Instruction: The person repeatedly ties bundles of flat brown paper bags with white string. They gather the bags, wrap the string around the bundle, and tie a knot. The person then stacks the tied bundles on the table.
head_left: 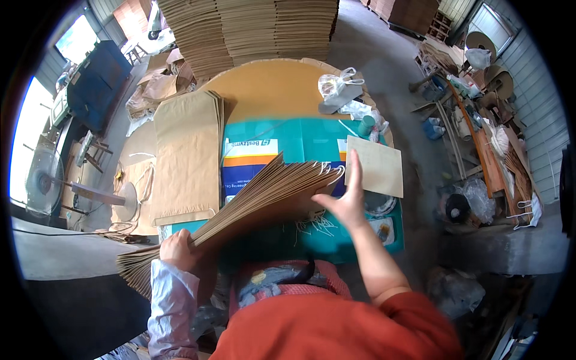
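Floor [384,72]: grey; tall brown stack [249,33] at the far side.
Table [270,90]: teal sheet [306,133] over its near part.
Bags [264,195]: fanned over the sheet, long axis slanting near-left to far-right.
Left hand [177,249]: nearer, closed around their near end.
Right hand [348,207]: open, beside their corded far end; contact unclear.

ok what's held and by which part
The left hand grips a fanned brown paper stack near its lower-left end; the right hand is spread open.
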A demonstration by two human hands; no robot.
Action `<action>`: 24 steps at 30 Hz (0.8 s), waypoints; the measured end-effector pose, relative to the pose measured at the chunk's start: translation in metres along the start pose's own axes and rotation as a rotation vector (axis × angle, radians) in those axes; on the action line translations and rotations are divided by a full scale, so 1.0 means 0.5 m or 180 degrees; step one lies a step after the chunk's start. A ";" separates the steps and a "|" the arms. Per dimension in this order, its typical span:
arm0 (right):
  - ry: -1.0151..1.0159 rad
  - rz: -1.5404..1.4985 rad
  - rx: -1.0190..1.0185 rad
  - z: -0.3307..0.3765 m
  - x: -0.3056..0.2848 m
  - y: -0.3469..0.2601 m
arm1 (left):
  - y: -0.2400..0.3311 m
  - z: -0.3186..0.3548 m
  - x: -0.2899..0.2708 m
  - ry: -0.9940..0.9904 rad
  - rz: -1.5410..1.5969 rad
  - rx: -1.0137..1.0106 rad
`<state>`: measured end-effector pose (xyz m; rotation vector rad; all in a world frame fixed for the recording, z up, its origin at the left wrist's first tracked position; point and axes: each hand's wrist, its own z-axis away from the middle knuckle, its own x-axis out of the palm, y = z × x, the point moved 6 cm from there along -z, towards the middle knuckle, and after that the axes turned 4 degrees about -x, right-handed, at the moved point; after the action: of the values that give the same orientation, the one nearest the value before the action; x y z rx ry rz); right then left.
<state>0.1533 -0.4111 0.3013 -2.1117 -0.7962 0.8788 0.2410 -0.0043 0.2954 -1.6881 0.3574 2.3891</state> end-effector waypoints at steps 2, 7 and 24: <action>-0.0846 -0.1238 0.0884 0.033 -0.018 0.202 | 0.023 -0.007 -0.006 0.0085 0.0081 0.0156; -0.1720 -0.2429 0.2290 0.066 0.119 0.214 | 0.041 -0.006 -0.011 0.0067 0.0058 0.0208; -0.1216 -0.4045 0.2731 -0.064 0.347 0.250 | 0.028 -0.043 -0.013 -0.0113 0.0075 -0.0317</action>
<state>0.3114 -0.3642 0.1614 -0.4546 -1.3618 0.6598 0.2585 -0.0244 0.2958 -1.6891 0.2581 2.4891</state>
